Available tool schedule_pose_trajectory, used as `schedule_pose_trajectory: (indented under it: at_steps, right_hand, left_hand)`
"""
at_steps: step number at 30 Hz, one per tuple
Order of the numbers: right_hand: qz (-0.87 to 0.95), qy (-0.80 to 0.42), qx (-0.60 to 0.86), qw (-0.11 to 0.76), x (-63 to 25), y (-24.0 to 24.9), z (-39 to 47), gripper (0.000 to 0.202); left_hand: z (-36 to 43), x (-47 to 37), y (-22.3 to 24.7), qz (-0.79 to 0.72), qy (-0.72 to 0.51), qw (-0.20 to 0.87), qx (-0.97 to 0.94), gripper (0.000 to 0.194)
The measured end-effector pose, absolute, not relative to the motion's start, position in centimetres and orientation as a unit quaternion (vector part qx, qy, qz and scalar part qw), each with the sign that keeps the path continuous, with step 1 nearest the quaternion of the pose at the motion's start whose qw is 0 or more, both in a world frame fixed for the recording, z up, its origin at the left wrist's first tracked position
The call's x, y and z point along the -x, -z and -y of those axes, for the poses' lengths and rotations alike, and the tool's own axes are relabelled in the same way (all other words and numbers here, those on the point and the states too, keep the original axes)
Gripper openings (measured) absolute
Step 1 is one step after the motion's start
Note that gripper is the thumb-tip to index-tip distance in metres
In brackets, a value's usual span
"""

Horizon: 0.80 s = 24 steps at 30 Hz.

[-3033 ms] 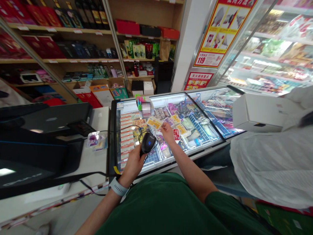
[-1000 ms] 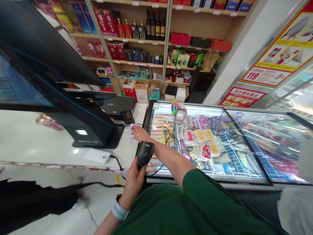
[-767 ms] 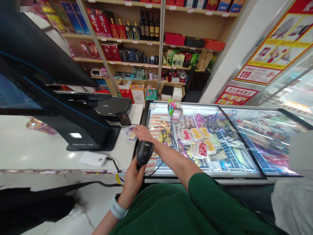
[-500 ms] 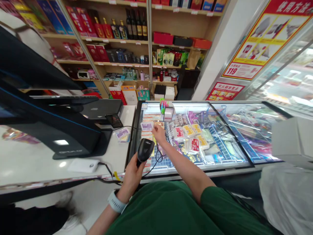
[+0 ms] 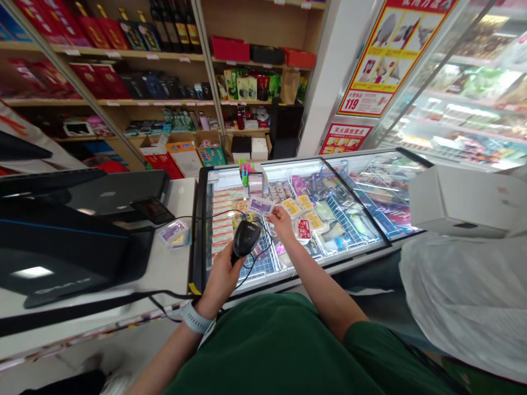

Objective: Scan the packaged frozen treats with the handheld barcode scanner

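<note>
"119" on the red-yellow wall poster [image 5: 387, 55]

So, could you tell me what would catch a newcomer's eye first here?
Centre frame, the left hand grips a black scanner over the lit glass freezer, while the right hand holds a purple packet in front of it. At right, a person in white carries a white box.

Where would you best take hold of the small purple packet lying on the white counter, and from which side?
Pinch the purple packet by its long edges, coming from above: it lies flat on the white counter, apart from the black terminal, so its sides look free.
</note>
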State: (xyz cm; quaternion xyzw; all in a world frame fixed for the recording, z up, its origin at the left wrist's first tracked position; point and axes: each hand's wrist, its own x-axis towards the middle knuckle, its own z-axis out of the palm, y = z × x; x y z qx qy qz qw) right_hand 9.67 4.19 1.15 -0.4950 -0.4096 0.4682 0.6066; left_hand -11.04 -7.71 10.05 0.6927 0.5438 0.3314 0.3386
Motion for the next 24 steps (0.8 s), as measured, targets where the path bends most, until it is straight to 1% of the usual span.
schedule_pose_trajectory:
  at_steps: [8,16,24]
  right_hand:
    - [0.409,-0.472,0.505,0.595,-10.2,-0.9,-3.7,0.031]
    - [0.403,-0.475,0.495,0.605,-9.9,-1.0,-4.1,0.028]
    - [0.411,-0.465,0.519,0.588,-9.8,-0.8,-4.1,0.028]
  left_hand:
    - [7.1,10.2,-9.9,-0.547,-0.33,0.327,-0.696,0.037]
    - [6.7,10.2,-9.7,-0.547,-0.334,0.335,-0.691,0.038]
    - [6.5,10.4,-9.4,-0.541,-0.336,0.334,-0.695,0.039]
